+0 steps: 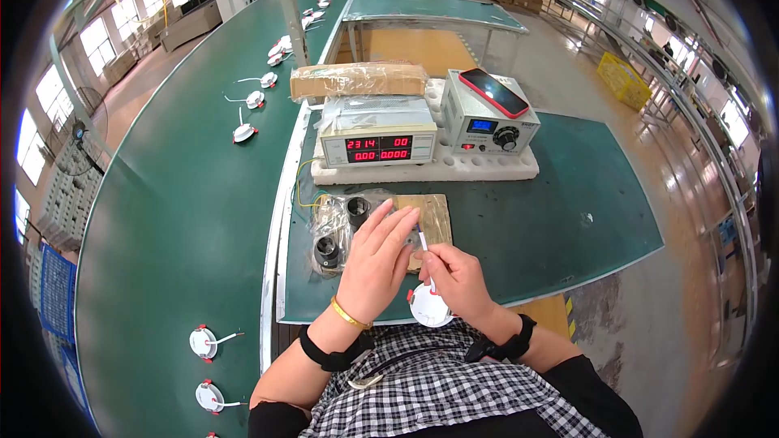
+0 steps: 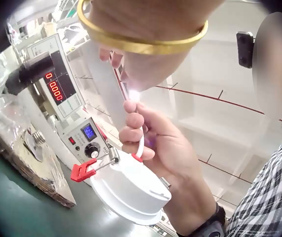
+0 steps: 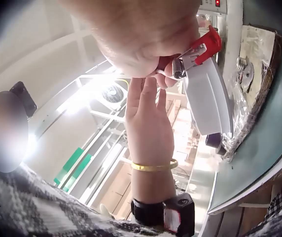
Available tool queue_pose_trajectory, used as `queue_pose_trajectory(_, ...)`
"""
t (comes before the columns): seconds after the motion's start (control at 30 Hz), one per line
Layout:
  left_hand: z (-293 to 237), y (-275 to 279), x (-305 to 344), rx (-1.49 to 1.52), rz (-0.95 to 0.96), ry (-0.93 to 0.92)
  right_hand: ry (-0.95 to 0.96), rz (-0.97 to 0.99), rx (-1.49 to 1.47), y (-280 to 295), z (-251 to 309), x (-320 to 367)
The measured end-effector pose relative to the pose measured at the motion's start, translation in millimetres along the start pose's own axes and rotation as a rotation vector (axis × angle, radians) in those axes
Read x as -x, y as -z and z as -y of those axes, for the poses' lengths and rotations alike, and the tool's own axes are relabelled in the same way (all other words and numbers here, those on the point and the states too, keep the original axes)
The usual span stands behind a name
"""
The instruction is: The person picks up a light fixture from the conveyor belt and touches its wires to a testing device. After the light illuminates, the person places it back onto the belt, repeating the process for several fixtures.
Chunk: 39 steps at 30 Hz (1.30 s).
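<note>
My right hand [image 1: 460,280] pinches the white cable of a round white lamp [image 1: 430,306], which hangs below the fingers near my apron. In the left wrist view the lamp [image 2: 131,185] shows a red clip [image 2: 84,171] and metal springs, and my right hand [image 2: 165,148] has its fingers curled round the cable. My left hand [image 1: 373,264] is raised with long, nearly straight fingers, its fingertips beside the cable's upper end [image 1: 421,231]. Whether they touch the wire is not plain. The right wrist view shows the left hand [image 3: 150,118] just beyond the right one.
Behind the hands lies a plastic-wrapped board [image 1: 434,219] with black round sockets [image 1: 327,252]. Farther back stand a meter with red digits [image 1: 379,148] and a grey box with a dial [image 1: 495,134], a phone [image 1: 493,93] on it. Several lamps lie on the left green belt [image 1: 178,235].
</note>
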State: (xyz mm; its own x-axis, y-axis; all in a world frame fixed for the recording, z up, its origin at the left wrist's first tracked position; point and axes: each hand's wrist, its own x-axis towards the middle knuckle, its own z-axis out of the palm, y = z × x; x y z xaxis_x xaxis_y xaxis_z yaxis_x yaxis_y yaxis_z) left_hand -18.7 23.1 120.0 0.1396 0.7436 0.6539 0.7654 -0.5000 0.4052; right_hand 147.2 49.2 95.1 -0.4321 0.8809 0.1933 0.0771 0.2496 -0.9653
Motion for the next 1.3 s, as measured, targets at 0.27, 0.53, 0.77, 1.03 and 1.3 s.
queue_pose_trajectory(0.27,11.4,-19.6,20.1,0.240,0.004,0.151,0.082,-0.105,0.020,-7.4,-0.3,-5.4)
queue_pose_trajectory(0.53,13.4,-33.9,75.5,1.441,0.131,1.073,0.047,-0.193,-0.132,3.0,-4.8,-17.8)
queue_pose_trajectory(0.77,2.3,-49.2,70.4,1.347,0.211,0.957,0.052,-0.195,-0.070,3.9,-11.1,-17.1)
queue_pose_trajectory(1.03,9.0,-63.4,76.0,1.362,0.378,1.067,-0.070,-0.108,0.255,18.1,-35.5,-28.5)
queue_pose_trajectory(1.3,14.6,-80.6,82.6,1.590,0.441,1.171,-0.178,0.069,0.687,15.9,-63.9,-48.5)
